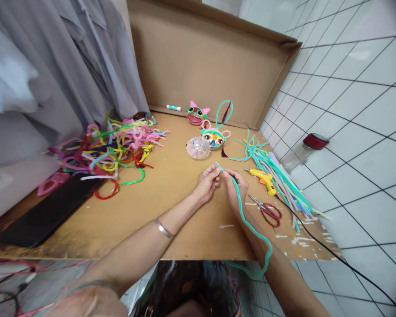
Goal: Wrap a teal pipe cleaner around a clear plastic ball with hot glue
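Note:
A long turquoise pipe cleaner (240, 198) runs from my fingertips over my right forearm and loops below the table edge. My left hand (207, 182) pinches it close to its upper end. Right beside it, my right hand (233, 188) also has its fingers closed on the pipe cleaner. Just beyond my hands sits a clear plastic ball or bag (198, 148) with small bits inside. Behind that lies a colourful animal-face figure (213, 138) with pink loop ears and a dark tassel. Farther back is a second face figure (196, 113) with pink pointed ears and a red mouth.
Scissors (271, 214) and a yellow glue gun (264, 180) with a black cord lie at right, near a pipe-cleaner bundle (280, 176) and a red-lidded jar (303, 152). Tangled pipe cleaners (119, 147) and a black slab (49, 211) are at left. A cardboard wall (204, 61) stands behind.

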The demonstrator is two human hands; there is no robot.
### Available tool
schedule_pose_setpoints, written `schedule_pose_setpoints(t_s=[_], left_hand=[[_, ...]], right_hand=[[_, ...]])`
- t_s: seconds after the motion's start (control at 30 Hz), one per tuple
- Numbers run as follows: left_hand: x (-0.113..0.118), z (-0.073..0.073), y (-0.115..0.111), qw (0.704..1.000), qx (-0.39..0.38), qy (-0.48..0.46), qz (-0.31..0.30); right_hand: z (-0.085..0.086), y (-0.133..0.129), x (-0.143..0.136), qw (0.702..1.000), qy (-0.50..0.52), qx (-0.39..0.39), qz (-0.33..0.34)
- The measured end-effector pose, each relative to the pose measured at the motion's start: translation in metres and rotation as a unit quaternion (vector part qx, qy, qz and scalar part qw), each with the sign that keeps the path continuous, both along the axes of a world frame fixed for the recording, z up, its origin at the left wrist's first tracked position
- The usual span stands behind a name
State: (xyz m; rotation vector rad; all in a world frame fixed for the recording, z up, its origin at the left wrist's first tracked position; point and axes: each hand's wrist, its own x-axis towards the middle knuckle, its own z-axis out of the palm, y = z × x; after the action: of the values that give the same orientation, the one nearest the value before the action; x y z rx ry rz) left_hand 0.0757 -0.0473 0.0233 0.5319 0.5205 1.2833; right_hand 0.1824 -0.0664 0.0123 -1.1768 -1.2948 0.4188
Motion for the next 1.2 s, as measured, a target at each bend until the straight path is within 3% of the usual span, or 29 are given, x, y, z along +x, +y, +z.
schedule_pose_setpoints(t_s=[0.13, 0.47, 0.73, 0.97, 1.1, 1.2], left_hand=[[0.001, -0.001, -0.001, 1.000, 0.014, -0.001, -0.004], [0.003, -0.003, -0.001, 1.000, 0.016, -0.001, 0.008], [0.003, -0.002, -0.001, 1.000, 0.020, 0.018, 0.014], [0.004, -0.003, -0.001, 0.998, 0.032, 0.037, 0.040], [0.003, -0.001, -0.001, 0.998, 0.028, 0.038, 0.035], [0.002, 0.001, -0.001, 0.999, 0.018, 0.030, 0.021]], right_hand=[[0.000, 0.001, -0.005, 0.999, -0.006, 0.009, -0.035], [-0.003, -0.004, 0.002, 0.956, -0.240, 0.149, -0.080], [-0.005, -0.005, 0.006, 0.939, -0.297, 0.153, -0.083], [-0.002, -0.009, 0.003, 0.966, -0.215, 0.110, -0.090], [0.002, -0.008, -0.001, 0.994, -0.069, 0.036, -0.078], [0.004, -0.006, -0.005, 0.998, 0.037, -0.025, -0.039]])
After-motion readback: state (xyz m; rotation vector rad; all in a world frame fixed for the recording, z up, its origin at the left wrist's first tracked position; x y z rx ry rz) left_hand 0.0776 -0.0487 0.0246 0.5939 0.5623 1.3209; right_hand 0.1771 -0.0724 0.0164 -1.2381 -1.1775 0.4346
